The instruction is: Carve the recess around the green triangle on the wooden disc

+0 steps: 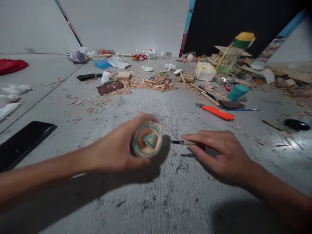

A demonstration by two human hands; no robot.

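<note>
The left hand (117, 149) grips a round wooden piece (147, 139) above the worktop (170, 195); the right hand (219, 152) pinches a fine brush (181, 142) beside it. Blur suggests a slip could smear the green lines.

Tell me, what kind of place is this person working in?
It looks like a hobby woodcarving spot set up on a bare floor. Wood shavings lie in a heap, an orange-handled tool rests nearby, and the left hand holds a round wooden piece marked with green lines.
</note>
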